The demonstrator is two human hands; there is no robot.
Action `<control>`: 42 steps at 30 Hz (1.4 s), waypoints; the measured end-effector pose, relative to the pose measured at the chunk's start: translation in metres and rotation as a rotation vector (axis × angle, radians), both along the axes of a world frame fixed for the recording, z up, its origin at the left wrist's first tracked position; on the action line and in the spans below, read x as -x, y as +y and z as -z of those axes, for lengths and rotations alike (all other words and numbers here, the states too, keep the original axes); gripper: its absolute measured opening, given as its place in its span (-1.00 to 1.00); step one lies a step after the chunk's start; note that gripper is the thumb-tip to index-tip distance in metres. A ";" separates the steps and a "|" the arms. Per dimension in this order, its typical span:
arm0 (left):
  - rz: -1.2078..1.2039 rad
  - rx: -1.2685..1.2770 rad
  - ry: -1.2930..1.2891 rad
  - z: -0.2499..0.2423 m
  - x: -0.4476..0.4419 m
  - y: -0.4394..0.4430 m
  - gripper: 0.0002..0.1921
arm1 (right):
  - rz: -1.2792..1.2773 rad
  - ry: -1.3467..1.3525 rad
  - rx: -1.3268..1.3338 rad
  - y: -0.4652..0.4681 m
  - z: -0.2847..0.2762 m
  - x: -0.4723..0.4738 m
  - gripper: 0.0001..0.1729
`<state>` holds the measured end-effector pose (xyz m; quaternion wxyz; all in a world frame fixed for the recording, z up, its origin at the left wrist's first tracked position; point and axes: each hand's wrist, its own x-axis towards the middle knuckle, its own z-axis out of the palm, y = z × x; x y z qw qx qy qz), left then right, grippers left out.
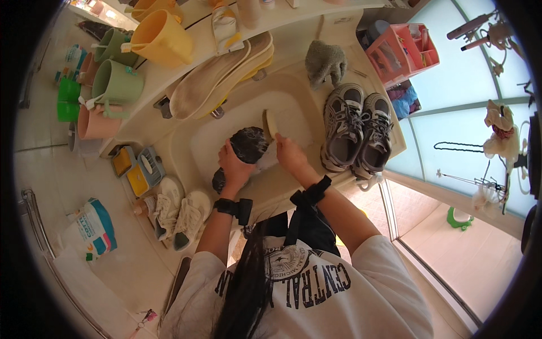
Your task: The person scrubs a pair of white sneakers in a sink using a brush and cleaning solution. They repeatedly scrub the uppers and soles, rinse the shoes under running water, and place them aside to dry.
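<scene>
Over the sink basin (311, 95), my left hand (237, 169) grips a dark shoe (249, 145) by its middle, one end on each side of the hand. White suds streak the shoe's dark surface; which face is turned up is hard to tell. My right hand (293, 156) holds a pale-handled scrub brush (271, 123), its bristle side towards the shoe's upper end. Whether the bristles touch the shoe cannot be made out. Whitish, sudsy water lies in the basin below both hands.
Grey sneakers (345, 127) and a grey cloth (326, 63) sit on the right rim. White sneakers (169, 207) and soap dishes (139, 169) stand at left. Pale insoles (211, 80) lean at the back by the faucet. Cups (163, 38) line the shelf.
</scene>
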<state>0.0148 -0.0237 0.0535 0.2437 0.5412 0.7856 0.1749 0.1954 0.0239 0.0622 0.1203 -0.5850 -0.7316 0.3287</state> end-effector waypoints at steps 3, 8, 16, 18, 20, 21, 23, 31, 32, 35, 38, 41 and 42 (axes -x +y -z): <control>-0.024 -0.047 -0.116 -0.005 0.015 0.006 0.00 | 0.108 0.015 0.019 0.007 0.022 -0.018 -0.61; -0.157 0.083 -0.825 -0.007 0.028 0.031 -0.34 | 0.267 0.309 0.219 -0.037 -0.007 -0.039 -0.65; -0.422 0.360 -0.961 0.040 0.035 0.041 -0.31 | 0.143 0.173 0.315 -0.069 -0.069 -0.068 -0.66; -0.472 0.416 -0.978 0.048 0.043 0.035 -0.26 | 0.027 0.184 0.315 -0.073 -0.059 -0.073 -0.66; -0.515 0.479 -0.966 0.048 0.046 0.028 -0.20 | -0.041 0.204 0.302 -0.073 -0.041 -0.070 -0.68; -0.535 0.515 -0.948 0.046 0.045 0.023 -0.17 | -0.080 0.222 0.284 -0.070 -0.031 -0.066 -0.68; -0.522 0.540 -0.870 0.039 0.035 0.010 -0.11 | -0.143 0.275 0.298 -0.059 -0.015 -0.055 -0.65; -0.217 0.287 -1.141 0.013 0.044 -0.031 -0.34 | -0.177 0.418 0.940 -0.020 -0.032 -0.048 -0.58; -0.423 0.406 -1.302 0.014 0.051 -0.030 -0.40 | -0.178 0.443 0.955 -0.020 -0.035 -0.050 -0.58; -0.626 0.498 -1.475 0.021 0.053 -0.029 -0.49 | -0.163 0.445 0.872 -0.023 -0.028 -0.042 -0.59; -0.594 0.504 -1.459 0.023 0.037 -0.026 -0.48 | -0.161 0.446 0.334 -0.022 0.000 -0.011 -0.64; -0.564 0.582 -1.384 0.018 0.018 -0.020 -0.47 | -0.002 0.346 0.216 -0.010 0.029 0.025 -0.72; -0.595 0.572 -1.388 0.016 0.012 -0.020 -0.46 | 0.102 0.290 0.258 -0.007 0.034 0.032 -0.74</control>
